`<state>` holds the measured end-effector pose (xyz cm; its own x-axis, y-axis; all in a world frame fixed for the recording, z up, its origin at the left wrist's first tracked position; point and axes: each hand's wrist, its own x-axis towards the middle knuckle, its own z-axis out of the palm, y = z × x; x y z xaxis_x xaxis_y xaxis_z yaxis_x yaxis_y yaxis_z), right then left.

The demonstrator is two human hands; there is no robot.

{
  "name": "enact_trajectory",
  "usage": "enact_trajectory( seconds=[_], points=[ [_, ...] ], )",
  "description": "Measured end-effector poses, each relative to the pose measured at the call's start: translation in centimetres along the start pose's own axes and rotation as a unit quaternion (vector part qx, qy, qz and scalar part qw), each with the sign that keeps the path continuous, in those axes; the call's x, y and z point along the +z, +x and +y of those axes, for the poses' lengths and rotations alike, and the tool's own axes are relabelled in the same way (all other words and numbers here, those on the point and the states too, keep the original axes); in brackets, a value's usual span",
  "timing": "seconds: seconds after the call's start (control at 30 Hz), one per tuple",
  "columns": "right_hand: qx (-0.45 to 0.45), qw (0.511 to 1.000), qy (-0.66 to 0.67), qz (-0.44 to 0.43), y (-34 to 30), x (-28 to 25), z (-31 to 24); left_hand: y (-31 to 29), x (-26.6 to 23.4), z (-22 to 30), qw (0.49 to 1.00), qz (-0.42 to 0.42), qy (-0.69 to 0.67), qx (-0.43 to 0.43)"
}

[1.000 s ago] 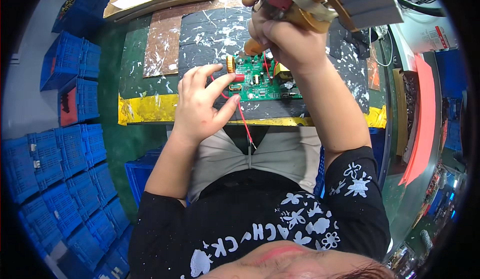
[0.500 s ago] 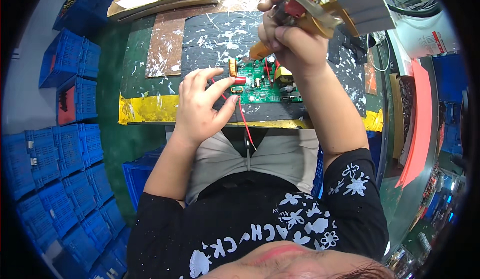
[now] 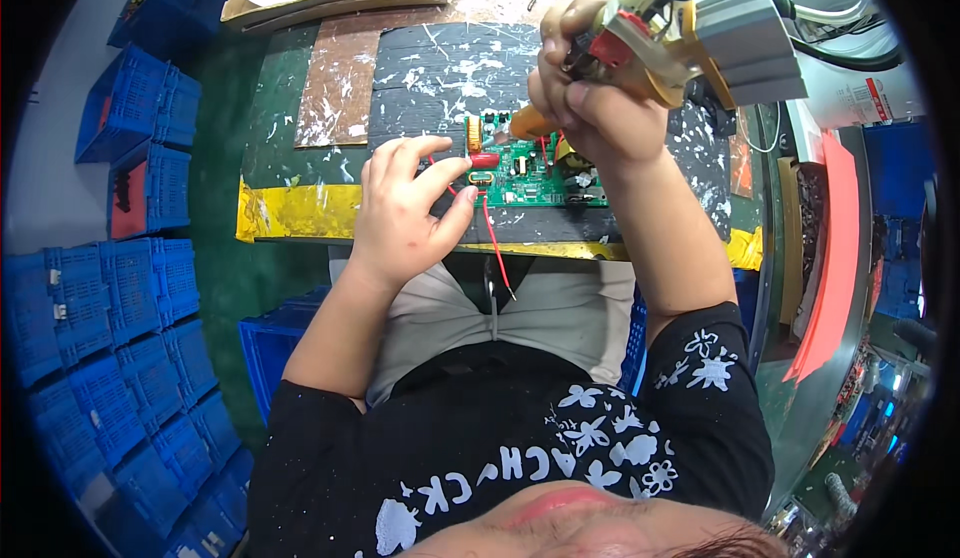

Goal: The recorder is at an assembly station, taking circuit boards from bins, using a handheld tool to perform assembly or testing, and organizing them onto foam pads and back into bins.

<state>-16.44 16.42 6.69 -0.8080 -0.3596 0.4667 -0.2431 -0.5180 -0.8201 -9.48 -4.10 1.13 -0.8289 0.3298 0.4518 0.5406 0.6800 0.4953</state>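
Observation:
A green circuit board (image 3: 535, 196) lies on the dark, white-spattered mat (image 3: 440, 73). It carries a copper-wound coil (image 3: 473, 135), a red block-shaped part (image 3: 484, 160) and other components. My left hand (image 3: 405, 208) rests at the board's left edge, fingers spread; its index fingertip meets the red part and its thumb is by the lower left corner. A red wire (image 3: 497, 248) trails from there over the bench's front edge. My right hand (image 3: 600, 98) is wrapped round what looks like a glue gun (image 3: 530, 123), its orange nozzle pointing down-left, the tip close above the board near the coil.
Yellow tape (image 3: 300, 216) runs along the bench's front edge. A cardboard tray (image 3: 340, 3) sits at the back left. To the right stand a white bucket (image 3: 850, 103) and pinkish-red sheets (image 3: 830, 248). Stacked blue crates (image 3: 130, 308) fill the left side.
My right hand and the glue gun have shifted slightly right and down, bringing the nozzle tip a little lower over the board. My left hand has barely moved.

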Motion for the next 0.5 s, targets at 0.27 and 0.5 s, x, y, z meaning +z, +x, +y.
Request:
enact_trajectory(
  seconds=[0.27,0.5],
  points=[
    [0.001,0.998,-0.060,0.018,0.1,1.1,-2.3,0.1,-0.2,0.2,1.000,-0.007,0.000,-0.003],
    [-0.013,0.989,-0.132,0.063,0.2,1.1,-2.4,0.0,-0.2,0.1,1.000,-0.008,-0.006,0.003]
  ],
)
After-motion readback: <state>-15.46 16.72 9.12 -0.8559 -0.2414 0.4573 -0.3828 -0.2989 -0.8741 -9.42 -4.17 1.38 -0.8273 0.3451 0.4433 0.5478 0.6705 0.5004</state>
